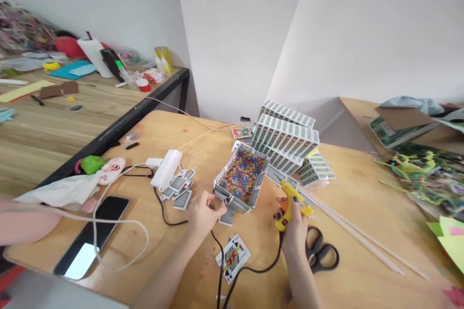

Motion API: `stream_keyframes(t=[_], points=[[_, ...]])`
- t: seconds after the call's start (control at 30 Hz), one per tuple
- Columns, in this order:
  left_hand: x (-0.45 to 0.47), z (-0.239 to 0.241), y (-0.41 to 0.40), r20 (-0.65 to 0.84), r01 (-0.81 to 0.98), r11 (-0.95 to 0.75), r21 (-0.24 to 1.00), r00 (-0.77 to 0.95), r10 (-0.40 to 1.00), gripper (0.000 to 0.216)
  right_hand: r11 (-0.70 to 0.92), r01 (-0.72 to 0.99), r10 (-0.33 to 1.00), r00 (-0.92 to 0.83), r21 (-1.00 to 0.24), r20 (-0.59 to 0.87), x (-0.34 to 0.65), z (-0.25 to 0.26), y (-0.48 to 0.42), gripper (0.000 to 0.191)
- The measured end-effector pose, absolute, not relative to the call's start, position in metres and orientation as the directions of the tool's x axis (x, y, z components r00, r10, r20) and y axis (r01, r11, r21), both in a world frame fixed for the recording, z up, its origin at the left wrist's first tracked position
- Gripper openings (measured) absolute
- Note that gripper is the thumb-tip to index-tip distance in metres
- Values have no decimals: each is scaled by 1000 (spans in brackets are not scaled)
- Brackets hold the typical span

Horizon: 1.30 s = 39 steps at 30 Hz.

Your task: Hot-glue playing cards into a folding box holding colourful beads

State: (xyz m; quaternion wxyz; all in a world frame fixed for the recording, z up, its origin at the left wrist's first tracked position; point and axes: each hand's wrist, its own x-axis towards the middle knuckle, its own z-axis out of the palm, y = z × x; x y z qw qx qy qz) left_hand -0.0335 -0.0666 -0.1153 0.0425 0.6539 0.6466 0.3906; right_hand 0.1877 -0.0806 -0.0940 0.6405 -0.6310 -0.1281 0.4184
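An open box with grey-and-white walls that look like playing cards sits mid-table, its inside speckled in many colours. At its near left corner is my left hand, thumb and fingers curled together; anything between them is too small to make out. My right hand grips a yellow glue gun, held to the right of the box with its nose pointing up and left. Under the box's near edge a card partly shows. Closer to me lie face cards beside the gun's black cord.
Black scissors and clear glue sticks lie right. Stacked card packs stand behind. Loose cards, a white device, a white cable and a phone lie left. Another person's arm enters there.
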Motion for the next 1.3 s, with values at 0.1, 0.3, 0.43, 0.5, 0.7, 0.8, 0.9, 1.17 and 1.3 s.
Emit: stream_keyframes(t=[0.1,0.3,0.43,0.5,0.7,0.8,0.9,1.17,1.3], points=[[-33,-121,-67,471,814,-181,552,-125,873,18,-107,-409,709,607,-906,-358,179,-103,-68,40],[-34,-129,-69,489,828,-207,522,-92,868,20,-74,-455,757,554,-887,-347,181,-113,-66,40],[-34,-132,-69,510,830,-233,506,-70,858,21,-79,-493,769,523,-866,-367,186,-118,-64,44],[-34,-133,-69,522,831,-244,500,-64,851,21,-77,-512,770,514,-855,-377,188,-119,-63,45],[-34,-133,-70,547,831,-261,492,-62,835,19,-81,-555,774,488,-828,-403,191,-122,-63,39],[-34,-133,-71,553,828,-257,498,-75,830,19,-88,-563,781,473,-822,-408,192,-122,-64,40],[-33,-133,-71,551,821,-249,513,-93,829,20,-90,-565,790,462,-820,-404,192,-122,-64,42],[-34,-132,-71,507,796,-221,564,-122,853,21,-105,-576,786,452,-811,-423,194,-122,-64,43],[-39,-131,-69,465,781,-201,591,-127,876,21,-112,-582,782,449,-806,-433,195,-125,-63,46]])
